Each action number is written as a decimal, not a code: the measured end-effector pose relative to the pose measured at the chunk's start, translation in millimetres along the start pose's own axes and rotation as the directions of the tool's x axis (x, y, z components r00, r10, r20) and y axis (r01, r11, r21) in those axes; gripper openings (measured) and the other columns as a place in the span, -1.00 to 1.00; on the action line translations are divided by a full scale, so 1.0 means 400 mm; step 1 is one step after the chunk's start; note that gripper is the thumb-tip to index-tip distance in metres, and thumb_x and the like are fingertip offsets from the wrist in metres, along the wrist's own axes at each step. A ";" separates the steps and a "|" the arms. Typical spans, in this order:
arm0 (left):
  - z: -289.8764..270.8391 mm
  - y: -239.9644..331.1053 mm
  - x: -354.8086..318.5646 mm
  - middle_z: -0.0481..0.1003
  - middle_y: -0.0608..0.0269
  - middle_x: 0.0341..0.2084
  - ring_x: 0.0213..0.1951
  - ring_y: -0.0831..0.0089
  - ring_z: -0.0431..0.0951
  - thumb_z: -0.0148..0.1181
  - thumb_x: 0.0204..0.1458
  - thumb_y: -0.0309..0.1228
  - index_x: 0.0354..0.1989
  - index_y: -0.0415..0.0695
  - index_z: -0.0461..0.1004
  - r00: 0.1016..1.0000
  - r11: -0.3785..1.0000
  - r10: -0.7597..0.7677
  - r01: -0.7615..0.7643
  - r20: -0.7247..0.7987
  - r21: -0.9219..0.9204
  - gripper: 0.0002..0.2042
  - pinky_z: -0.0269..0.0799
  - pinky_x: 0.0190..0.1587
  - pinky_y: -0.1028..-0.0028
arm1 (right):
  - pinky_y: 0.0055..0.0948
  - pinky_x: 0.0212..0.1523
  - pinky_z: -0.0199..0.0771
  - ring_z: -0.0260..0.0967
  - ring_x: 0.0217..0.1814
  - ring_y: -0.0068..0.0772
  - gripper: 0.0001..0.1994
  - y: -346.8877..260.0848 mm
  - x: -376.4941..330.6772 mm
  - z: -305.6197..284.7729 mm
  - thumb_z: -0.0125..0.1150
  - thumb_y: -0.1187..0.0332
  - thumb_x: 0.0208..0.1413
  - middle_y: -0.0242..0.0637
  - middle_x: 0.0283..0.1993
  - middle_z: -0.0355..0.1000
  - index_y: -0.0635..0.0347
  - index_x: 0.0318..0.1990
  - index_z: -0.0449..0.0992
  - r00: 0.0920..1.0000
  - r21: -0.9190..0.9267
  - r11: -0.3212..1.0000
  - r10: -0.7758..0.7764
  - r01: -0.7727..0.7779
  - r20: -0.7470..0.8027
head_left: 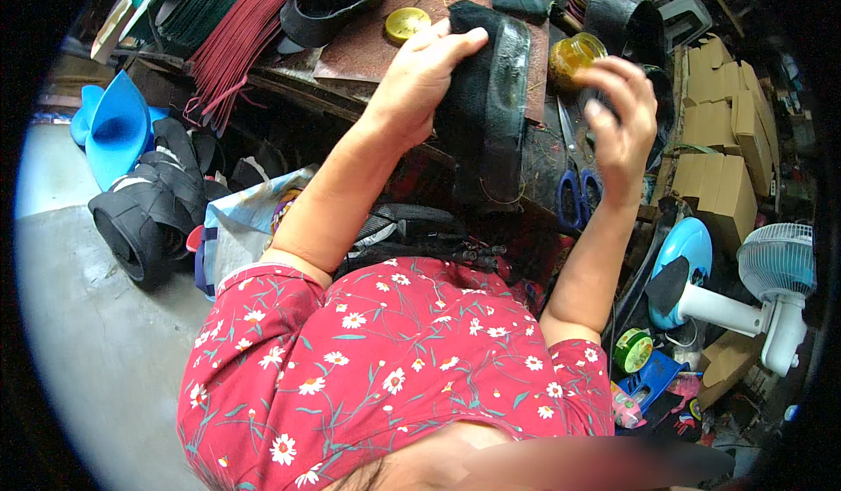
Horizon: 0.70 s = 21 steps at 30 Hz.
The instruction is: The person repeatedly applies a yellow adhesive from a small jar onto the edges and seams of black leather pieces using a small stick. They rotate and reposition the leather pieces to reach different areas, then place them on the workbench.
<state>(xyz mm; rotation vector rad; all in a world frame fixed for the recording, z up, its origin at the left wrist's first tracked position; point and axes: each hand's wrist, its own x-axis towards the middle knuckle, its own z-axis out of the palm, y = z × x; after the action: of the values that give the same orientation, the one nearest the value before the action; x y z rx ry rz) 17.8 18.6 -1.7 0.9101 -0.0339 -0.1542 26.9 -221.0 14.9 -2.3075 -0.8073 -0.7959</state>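
My left hand (427,63) grips the left side of a black fabric piece (464,105), thumb on top. Along the piece's right side runs a glossy, wet-looking black band (508,66). My right hand (622,119) is raised at the right with its fingers bent and apart, slightly blurred. Its fingertips are beside an open glass jar of amber stuff (574,56); I see nothing held in them. Below the jar lie scissors with blue handles (578,195). A yellow lid (407,25) sits on a reddish-brown board (359,62) beyond my left hand.
Bundles of red cords (236,35) and green cords (201,5) lie at the far left. A curved black piece (342,14) rests near the board. Cardboard boxes (714,114) are stacked at the right, above a white and blue fan (727,307). Black rolls (144,219) lie on the left floor.
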 end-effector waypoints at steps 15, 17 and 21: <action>-0.019 0.003 -0.015 0.56 0.24 -0.10 -0.15 0.49 0.60 0.20 0.15 -0.31 0.16 -0.19 0.37 0.966 0.986 -0.157 0.143 0.206 0.081 -0.57 0.54 -0.10 0.46 | -0.11 0.06 0.26 0.36 0.01 -0.18 -0.40 0.129 0.067 0.027 -0.24 -0.22 0.29 -0.41 -0.06 0.51 -0.07 -0.36 0.69 0.979 -0.474 0.860 0.130 -0.191 -0.159; -0.015 0.005 -0.011 0.57 0.26 -0.15 -0.21 0.51 0.61 0.21 0.14 -0.32 0.12 -0.19 0.40 0.965 0.982 -0.191 0.187 0.180 0.040 -0.61 0.55 -0.15 0.47 | -0.11 0.06 0.26 0.36 0.02 -0.16 -0.40 0.112 0.043 0.020 -0.27 -0.23 0.29 -0.39 -0.06 0.51 -0.06 -0.27 0.67 0.972 -0.415 0.884 0.151 -0.215 -0.183; -0.010 0.004 -0.012 0.57 0.28 -0.19 -0.24 0.55 0.60 0.20 0.14 -0.34 0.08 -0.20 0.43 0.969 0.988 -0.112 0.085 0.220 0.128 -0.64 0.55 -0.16 0.48 | -0.13 0.10 0.23 0.33 0.06 -0.16 -0.37 0.068 0.019 0.005 -0.28 -0.24 0.29 -0.37 -0.06 0.51 0.05 -0.22 0.63 0.909 -0.499 0.791 0.417 -0.354 0.017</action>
<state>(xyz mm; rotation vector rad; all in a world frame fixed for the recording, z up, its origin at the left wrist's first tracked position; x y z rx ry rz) 13.6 23.6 -2.8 1.0091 -0.2121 -0.3521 51.4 -235.1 10.5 -2.8639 -0.1542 -0.7251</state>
